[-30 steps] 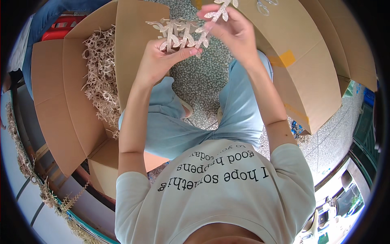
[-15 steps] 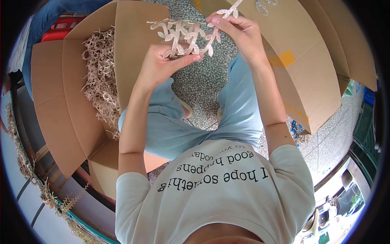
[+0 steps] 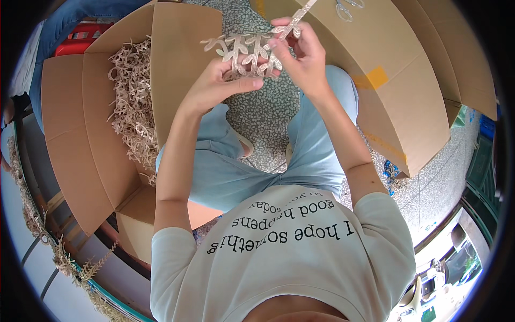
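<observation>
A pale pinkish-beige leaf ribbon trim [image 3: 256, 53] lies wound in several loops about the fingers of my left hand [image 3: 217, 86], whose thumb reaches along the lower side of the coil. My right hand [image 3: 303, 59] pinches the ribbon between thumb and fingers at the coil's right side. From there a stretch of the ribbon runs up and right past the top edge of the picture. A loose end sticks out at the coil's upper left. Some of my left fingers are hidden behind the loops.
At left, an open cardboard box [image 3: 96, 123] holds a tangled heap of similar ribbon [image 3: 131, 102]. Another cardboard box [image 3: 407, 107] with orange tape stands at right, clear-handled scissors [image 3: 345, 11] on its top. A red object [image 3: 80, 40] and a person's jeans-clad leg [image 3: 53, 43] are at upper left.
My right hand has moved left and slightly down, closer to the coil, drawing the ribbon against its right side. The left hand has shifted only slightly.
</observation>
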`<state>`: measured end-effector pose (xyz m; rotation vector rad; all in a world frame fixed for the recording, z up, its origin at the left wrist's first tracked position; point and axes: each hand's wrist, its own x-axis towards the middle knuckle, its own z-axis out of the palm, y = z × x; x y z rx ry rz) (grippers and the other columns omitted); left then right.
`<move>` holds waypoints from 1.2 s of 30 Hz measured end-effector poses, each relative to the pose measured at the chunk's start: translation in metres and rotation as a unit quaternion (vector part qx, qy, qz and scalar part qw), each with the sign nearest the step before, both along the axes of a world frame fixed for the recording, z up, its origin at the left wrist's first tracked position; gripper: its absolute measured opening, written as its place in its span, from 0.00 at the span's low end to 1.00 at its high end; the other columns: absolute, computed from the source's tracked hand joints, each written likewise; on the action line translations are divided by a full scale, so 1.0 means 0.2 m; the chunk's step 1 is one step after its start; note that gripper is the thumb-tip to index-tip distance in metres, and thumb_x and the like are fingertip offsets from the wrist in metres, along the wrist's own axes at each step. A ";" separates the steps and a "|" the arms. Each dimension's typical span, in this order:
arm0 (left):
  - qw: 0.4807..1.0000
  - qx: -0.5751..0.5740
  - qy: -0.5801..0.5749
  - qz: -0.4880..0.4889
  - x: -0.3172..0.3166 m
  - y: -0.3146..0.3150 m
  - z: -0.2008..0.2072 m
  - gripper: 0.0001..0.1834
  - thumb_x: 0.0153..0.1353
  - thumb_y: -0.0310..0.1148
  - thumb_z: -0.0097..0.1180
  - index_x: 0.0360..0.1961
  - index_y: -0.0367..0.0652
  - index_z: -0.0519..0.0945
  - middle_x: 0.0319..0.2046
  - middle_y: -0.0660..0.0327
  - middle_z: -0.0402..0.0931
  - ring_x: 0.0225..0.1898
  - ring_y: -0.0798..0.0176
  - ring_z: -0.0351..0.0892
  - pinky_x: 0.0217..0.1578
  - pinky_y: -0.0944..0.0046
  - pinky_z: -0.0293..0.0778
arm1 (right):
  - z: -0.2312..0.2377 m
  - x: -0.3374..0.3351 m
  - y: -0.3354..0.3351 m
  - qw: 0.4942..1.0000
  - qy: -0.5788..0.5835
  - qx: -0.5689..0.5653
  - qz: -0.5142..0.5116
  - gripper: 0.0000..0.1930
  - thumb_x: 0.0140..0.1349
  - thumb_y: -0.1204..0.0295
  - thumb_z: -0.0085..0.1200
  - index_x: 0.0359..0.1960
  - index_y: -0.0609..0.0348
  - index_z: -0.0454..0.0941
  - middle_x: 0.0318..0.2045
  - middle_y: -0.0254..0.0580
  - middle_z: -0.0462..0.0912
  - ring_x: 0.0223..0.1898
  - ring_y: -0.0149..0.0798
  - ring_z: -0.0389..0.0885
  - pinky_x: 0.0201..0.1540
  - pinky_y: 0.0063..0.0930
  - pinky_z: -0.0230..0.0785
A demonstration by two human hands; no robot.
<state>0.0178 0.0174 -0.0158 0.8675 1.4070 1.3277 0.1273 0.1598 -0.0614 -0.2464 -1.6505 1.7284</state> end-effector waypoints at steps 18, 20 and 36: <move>0.995 -0.013 0.069 0.072 0.03 0.00 0.02 0.13 0.53 0.26 0.60 0.40 0.35 0.79 0.35 0.60 0.81 0.37 0.71 0.77 0.42 0.71 0.72 | 0.19 0.07 0.14 0.999 -0.053 -0.002 0.009 0.07 0.56 0.74 0.56 0.33 0.66 0.82 0.40 0.39 0.78 0.29 0.23 0.71 0.26 0.15 0.60; 0.992 -0.015 0.100 0.073 0.04 -0.01 0.02 0.11 0.52 0.25 0.61 0.39 0.35 0.80 0.35 0.61 0.81 0.37 0.71 0.77 0.42 0.70 0.72 | 0.18 0.06 0.14 0.998 -0.064 -0.017 0.015 0.08 0.56 0.73 0.57 0.33 0.65 0.82 0.40 0.38 0.78 0.29 0.22 0.70 0.25 0.14 0.59; 0.989 -0.009 0.123 0.084 0.03 -0.02 -0.02 0.09 0.52 0.24 0.61 0.37 0.37 0.81 0.34 0.62 0.81 0.37 0.71 0.77 0.40 0.69 0.72 | 0.09 0.05 0.05 0.994 -0.005 -0.049 -0.101 0.06 0.57 0.75 0.56 0.34 0.63 0.81 0.37 0.38 0.77 0.23 0.20 0.67 0.23 0.14 0.60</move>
